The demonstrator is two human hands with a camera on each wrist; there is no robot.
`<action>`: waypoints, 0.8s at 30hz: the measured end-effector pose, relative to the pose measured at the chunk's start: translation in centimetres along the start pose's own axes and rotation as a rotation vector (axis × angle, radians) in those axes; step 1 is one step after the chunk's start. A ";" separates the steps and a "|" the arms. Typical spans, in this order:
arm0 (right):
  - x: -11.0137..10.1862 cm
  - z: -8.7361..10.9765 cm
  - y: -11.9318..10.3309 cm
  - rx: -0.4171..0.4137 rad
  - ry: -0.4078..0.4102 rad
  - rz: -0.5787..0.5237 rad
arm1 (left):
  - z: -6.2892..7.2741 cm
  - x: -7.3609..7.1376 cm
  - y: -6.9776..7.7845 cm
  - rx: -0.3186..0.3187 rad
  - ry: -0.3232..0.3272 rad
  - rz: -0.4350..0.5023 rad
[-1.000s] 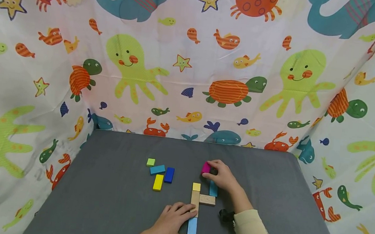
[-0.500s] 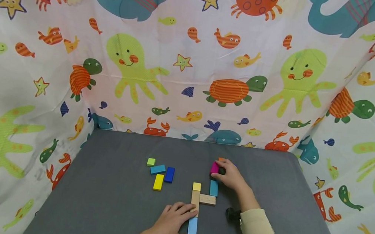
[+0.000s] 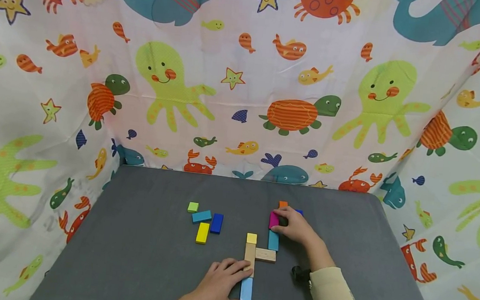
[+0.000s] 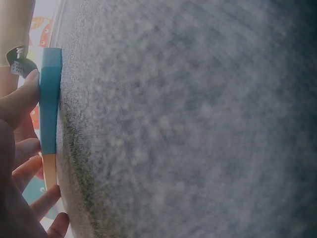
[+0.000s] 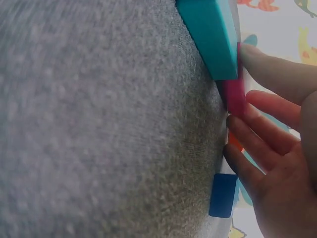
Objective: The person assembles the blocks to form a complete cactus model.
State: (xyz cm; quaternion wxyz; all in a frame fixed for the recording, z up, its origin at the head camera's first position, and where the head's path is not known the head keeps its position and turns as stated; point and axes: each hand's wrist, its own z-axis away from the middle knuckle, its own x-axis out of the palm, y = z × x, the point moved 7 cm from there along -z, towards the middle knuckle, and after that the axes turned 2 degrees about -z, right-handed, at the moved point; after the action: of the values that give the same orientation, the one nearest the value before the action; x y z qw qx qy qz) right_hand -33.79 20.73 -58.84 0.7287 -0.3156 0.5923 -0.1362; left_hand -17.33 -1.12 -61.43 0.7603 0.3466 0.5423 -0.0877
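My right hand (image 3: 298,226) pinches a magenta block (image 3: 274,220) between thumb and fingers, at the far end of a teal block (image 3: 273,241). In the right wrist view the magenta block (image 5: 234,94) lies partly behind the teal one (image 5: 213,42). The spread fingers of my left hand (image 3: 220,287) rest beside a long light-blue block (image 3: 246,296) and on a plain wooden block (image 3: 250,252) lined up with it. A yellow cube (image 3: 251,238) caps that line. Another wooden block (image 3: 265,255) reaches sideways from it to the teal block's near end.
Left of the line lie a green cube (image 3: 193,207), a teal block (image 3: 202,216), a dark blue block (image 3: 217,223) and a yellow block (image 3: 202,233). Beyond the right hand, an orange block (image 3: 283,204) and a blue block (image 3: 299,212) show partly. A printed curtain (image 3: 245,88) surrounds the grey table (image 3: 149,256).
My right hand has moved the magenta block rightward, from left of the teal block to its far end. The orange and blue blocks beyond have come into sight. My left hand has stayed put.
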 end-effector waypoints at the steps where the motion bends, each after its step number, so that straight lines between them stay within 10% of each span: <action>1: 0.0 0.0 0.0 -0.004 -0.003 0.001 | 0.0 0.0 0.0 -0.003 -0.002 0.000; 24: -0.8 1.0 -1.4 -0.078 0.081 -0.001 | 0.0 -0.3 0.1 -0.012 -0.002 -0.007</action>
State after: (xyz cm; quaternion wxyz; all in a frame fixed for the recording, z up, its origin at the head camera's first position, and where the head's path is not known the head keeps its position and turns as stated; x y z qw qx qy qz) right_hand -32.74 20.38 -57.26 0.6913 -0.3384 0.6258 -0.1260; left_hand -17.41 -1.12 -61.14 0.7627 0.3397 0.5433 -0.0876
